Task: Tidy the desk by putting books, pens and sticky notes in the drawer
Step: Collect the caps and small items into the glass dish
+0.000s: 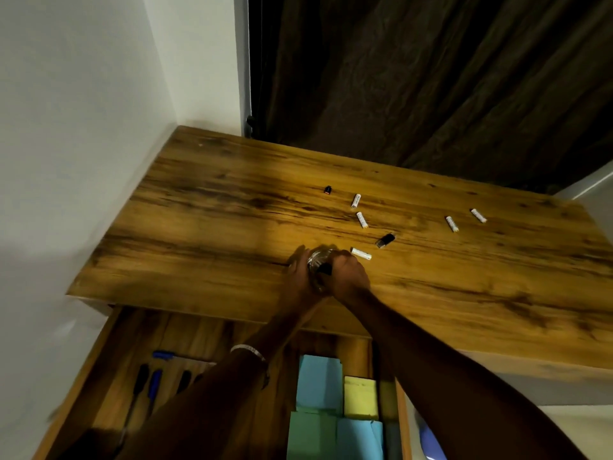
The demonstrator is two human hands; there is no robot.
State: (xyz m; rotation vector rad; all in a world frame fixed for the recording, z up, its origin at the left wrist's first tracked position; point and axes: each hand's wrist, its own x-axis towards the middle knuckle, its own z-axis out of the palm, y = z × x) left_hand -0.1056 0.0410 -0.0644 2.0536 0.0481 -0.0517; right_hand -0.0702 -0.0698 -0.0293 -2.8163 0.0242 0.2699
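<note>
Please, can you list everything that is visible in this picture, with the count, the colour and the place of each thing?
desk: one, brown wood, against the white wall.
white batteries: five, white, scattered on the right half of the desk.
black batteries: two, black; the smaller one lies farther back.
glass jar: one, clear, on the desk between both hands.
drawer: one, brown wood, open below the desk's front edge.
pens: several, blue and black, in the drawer's left part; exact count unclear.
sticky notes: several pads, blue, yellow and green, in the drawer's right part.
curtain: one, dark brown, behind the desk.
bracelet: one, silver, on the left wrist.
left hand: holds the jar.
right hand: holds a dark object at the jar's top.
</note>
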